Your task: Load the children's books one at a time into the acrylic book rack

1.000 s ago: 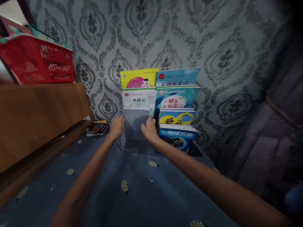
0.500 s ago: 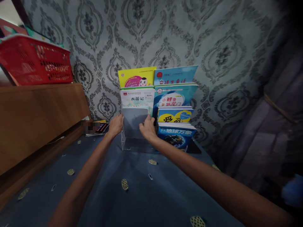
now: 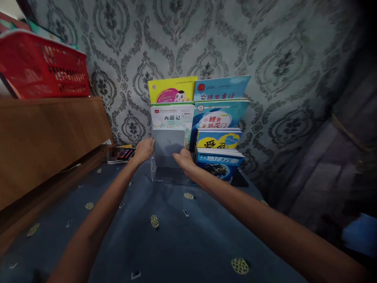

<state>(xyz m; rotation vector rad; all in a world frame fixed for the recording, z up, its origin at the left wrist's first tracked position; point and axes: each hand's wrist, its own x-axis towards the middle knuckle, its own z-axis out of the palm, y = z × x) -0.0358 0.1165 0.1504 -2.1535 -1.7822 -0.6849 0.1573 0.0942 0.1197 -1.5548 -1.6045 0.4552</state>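
Observation:
A plain grey notebook (image 3: 168,149) stands upright at the front left of a clear plastic book rack (image 3: 165,174). My left hand (image 3: 144,150) is closed at its left edge, beside the rack's side wall, with the fingertips partly hidden. On the lower right edge, my right hand (image 3: 185,160) has its thumb across the front and the other fingers out of sight behind. Directly behind the notebook is a white book (image 3: 173,117), with a yellow book (image 3: 172,89) behind that. Right of my right hand, a dark blue book (image 3: 216,167) stands in front of several others.
The rack rests on a dark blue patterned cloth (image 3: 126,236) against a papered wall (image 3: 123,70). Left are a wooden cabinet (image 3: 50,141) and a red basket (image 3: 53,70). Low behind my left hand lie some flat printed items (image 3: 127,153). A grey curtain (image 3: 321,169) hangs right.
The whole view has shifted slightly, so the rack and books sit a little higher in the picture. Both hands stay at the grey notebook's edges; the right one sits slightly lower against it.

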